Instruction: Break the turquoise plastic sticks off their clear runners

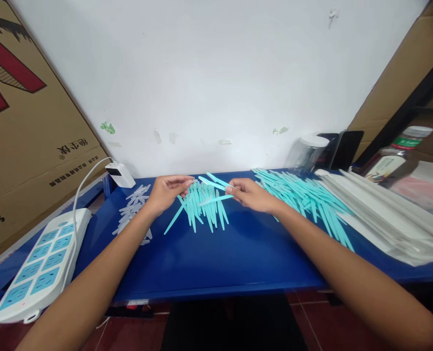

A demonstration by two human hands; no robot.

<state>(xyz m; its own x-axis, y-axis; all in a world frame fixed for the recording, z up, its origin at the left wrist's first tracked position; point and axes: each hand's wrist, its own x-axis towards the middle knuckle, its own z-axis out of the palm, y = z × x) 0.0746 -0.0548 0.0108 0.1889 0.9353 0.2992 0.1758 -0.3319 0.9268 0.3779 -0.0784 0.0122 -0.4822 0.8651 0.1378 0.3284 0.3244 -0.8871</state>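
Observation:
My right hand (246, 193) is closed around the ends of a few flat turquoise plastic sticks (216, 184), which fan out to the left. Beneath their tips lies a pile of similar turquoise sticks (194, 207) on the blue table (216, 263). My left hand (170, 192) is at the pile's left edge with thumb and fingers pinched together; what they hold, if anything, is too small to name. Left of that hand, partly behind the forearm, are several small translucent whitish plastic pieces (130, 210). A larger heap of turquoise sticks (304, 195) lies to the right.
At left are a white power strip (44, 263), a white charger-like box (120, 174) with a cable, and a large cardboard box (37, 122). Plastic-wrapped packs (387, 224), a clear jar (309, 153) and a dark bottle (391, 161) stand right. A white wall (216, 87) closes the back.

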